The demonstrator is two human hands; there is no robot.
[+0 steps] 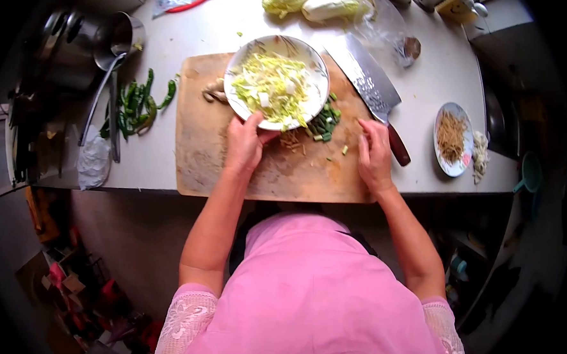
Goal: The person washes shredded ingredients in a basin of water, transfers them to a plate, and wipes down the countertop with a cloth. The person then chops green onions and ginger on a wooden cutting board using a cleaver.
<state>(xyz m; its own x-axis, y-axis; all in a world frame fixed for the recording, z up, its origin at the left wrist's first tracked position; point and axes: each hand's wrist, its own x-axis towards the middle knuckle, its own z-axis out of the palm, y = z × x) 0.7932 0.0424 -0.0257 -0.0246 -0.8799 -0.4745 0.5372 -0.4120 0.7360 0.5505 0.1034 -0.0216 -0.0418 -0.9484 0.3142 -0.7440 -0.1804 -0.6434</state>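
My left hand (243, 143) grips the near rim of a white bowl (231, 106), thumb on top and fingers underneath. Shredded cabbage (272, 87) fills much of the bowl, which is above the wooden cutting board (201, 153). My right hand (375, 157) is loosely curled at the board's right edge, holding nothing I can see. Just beside it is the handle of a cleaver (367, 79), whose blade points to the upper left. Chopped green onion (325, 123) and some thin brown shreds (290, 140) lie on the board. Ginger-like pieces (216, 91) sit left of the bowl, partly hidden.
Green peppers (135, 105) lie left of the board, near a ladle (98, 97), a steel pot (121, 40) and a crumpled plastic bag (94, 161). Napa cabbages (331, 5) rest at the back. A plate (467, 138) of brown shreds (451, 136) stands at right.
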